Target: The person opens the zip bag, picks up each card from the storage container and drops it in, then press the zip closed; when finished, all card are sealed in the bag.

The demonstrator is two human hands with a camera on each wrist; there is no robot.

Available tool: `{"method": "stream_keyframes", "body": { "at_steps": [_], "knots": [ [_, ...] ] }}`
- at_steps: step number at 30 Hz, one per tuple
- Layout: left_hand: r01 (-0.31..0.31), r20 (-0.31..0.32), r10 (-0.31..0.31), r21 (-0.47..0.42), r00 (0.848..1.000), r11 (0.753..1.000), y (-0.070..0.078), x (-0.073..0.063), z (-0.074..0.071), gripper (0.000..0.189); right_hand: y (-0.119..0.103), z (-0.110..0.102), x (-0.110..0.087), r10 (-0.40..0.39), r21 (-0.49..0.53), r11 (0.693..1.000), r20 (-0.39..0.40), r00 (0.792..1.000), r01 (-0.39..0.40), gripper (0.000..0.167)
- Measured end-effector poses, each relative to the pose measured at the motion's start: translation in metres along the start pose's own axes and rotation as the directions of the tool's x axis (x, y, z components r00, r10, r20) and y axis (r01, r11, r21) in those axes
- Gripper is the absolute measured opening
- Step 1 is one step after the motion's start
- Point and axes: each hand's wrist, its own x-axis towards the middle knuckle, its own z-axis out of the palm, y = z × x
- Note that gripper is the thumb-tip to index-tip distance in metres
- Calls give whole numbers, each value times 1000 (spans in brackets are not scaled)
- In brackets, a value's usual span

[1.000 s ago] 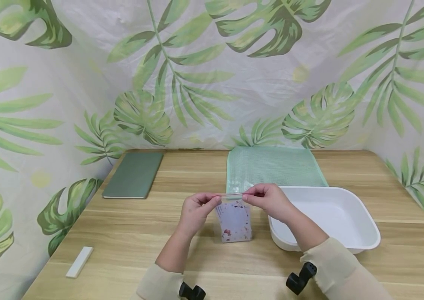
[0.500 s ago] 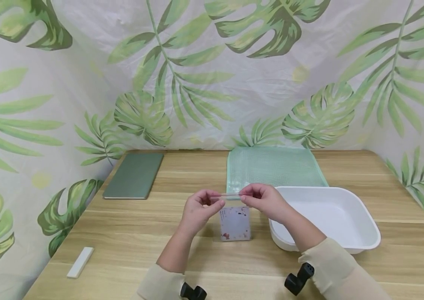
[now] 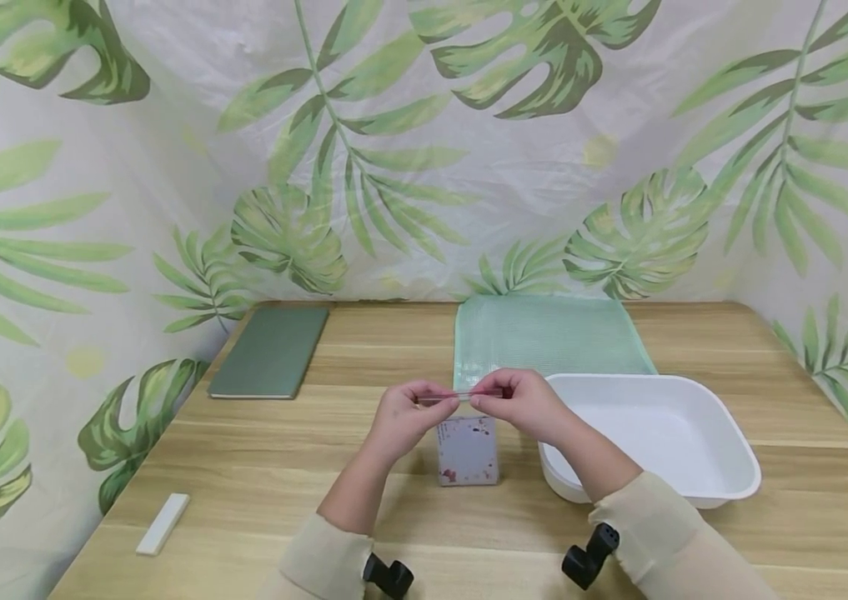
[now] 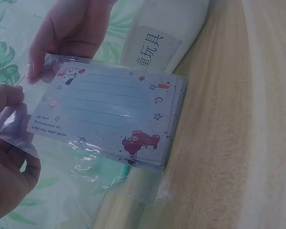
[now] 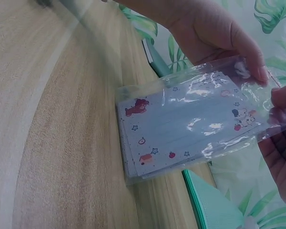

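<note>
Both hands hold the top edge of a clear zip bag (image 4: 81, 174), with a reddish seal line running between them. My left hand (image 3: 401, 425) pinches one end of this edge, and my right hand (image 3: 529, 408) pinches close beside it, fingertips nearly meeting. The bag hangs upright over the table. Inside it sits a stack of note cards (image 3: 468, 454), pale and printed with ruled lines, stars and small cartoon animals. In the right wrist view the cards (image 5: 181, 129) have slid to the bag's bottom, which is right at the tabletop.
A white plastic basin (image 3: 742, 446) stands to the right, close to my right forearm. Behind it lies a light-green mesh pouch (image 3: 551, 333). At the back left rests a dark-green notebook (image 3: 271, 352), and a small white bar (image 3: 163, 523) lies at the front left.
The hands have drawn closer together along the bag's top edge. The cards in the bag, fanned out and tilted a second ago, now hang straighter.
</note>
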Motion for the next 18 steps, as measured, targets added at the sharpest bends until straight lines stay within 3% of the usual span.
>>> {"method": "stream_keyframes", "body": {
  "at_steps": [5,9,13,18],
  "knots": [
    [-9,-11,9,2,1000,1000,0,-1,1,15,0,4,0,-27,-9,1000,-9,1000,27,19],
    [-7,-6,7,-21,1000,1000,-1,-2,0,15,-1,9,0,-6,16,1000,-16,1000,7,17],
    [35,11,-34,-85,999,996,-3,-4,-8,18,-3,18,0,27,86,996,-19,999,-25,17],
    [100,-33,-107,-152,994,983,-10,-7,-22,22,-6,36,1,115,188,977,-69,991,-101,19]
  ]
}}
